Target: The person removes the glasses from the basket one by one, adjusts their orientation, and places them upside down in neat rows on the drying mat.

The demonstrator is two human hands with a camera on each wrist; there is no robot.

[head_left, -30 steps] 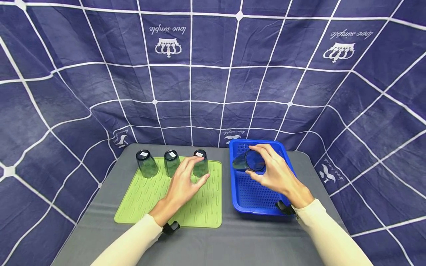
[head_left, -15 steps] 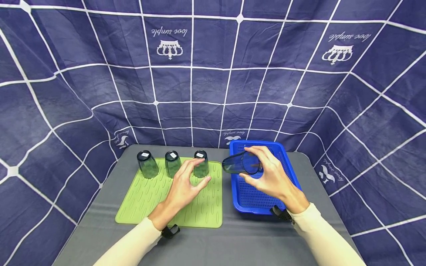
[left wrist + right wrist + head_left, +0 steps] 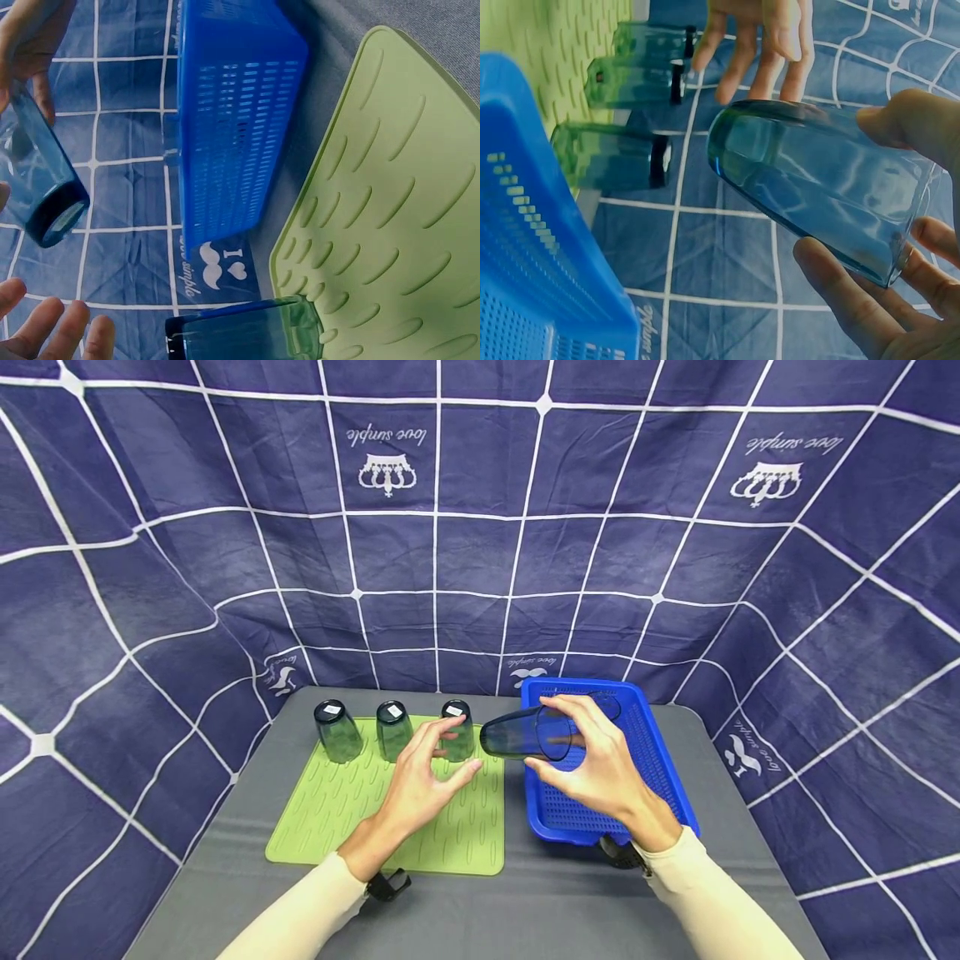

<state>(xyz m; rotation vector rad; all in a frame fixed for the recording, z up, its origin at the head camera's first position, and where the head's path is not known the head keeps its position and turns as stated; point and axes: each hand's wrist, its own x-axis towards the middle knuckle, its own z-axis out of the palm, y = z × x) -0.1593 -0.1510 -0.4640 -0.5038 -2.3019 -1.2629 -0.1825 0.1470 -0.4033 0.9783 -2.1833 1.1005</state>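
My right hand (image 3: 603,764) holds a blue tinted drinking glass (image 3: 517,735) near its rim, between thumb and fingers. The glass lies sideways in the air, its base pointing left, over the left side of the blue basket (image 3: 534,806). My left hand (image 3: 423,781) is raised above the green mat (image 3: 465,839), thumb and fingers apart, holding nothing. The glass's base is close to its fingertips, as the right wrist view also shows with the left hand (image 3: 761,45). Three similar glasses stand upside down along the mat's back: left (image 3: 341,735), middle (image 3: 393,735) and right (image 3: 459,739), partly behind my left fingers.
Inside the basket, behind my right hand, the round rim of another glass (image 3: 604,705) shows. Mat and basket sit side by side on a grey tabletop (image 3: 487,914). Blue cloth (image 3: 480,560) with white lines rises behind and at both sides.
My right hand has carried the glass left, from over the basket's middle toward the mat, bringing it close to my left hand. The left hand has stayed nearly in place.
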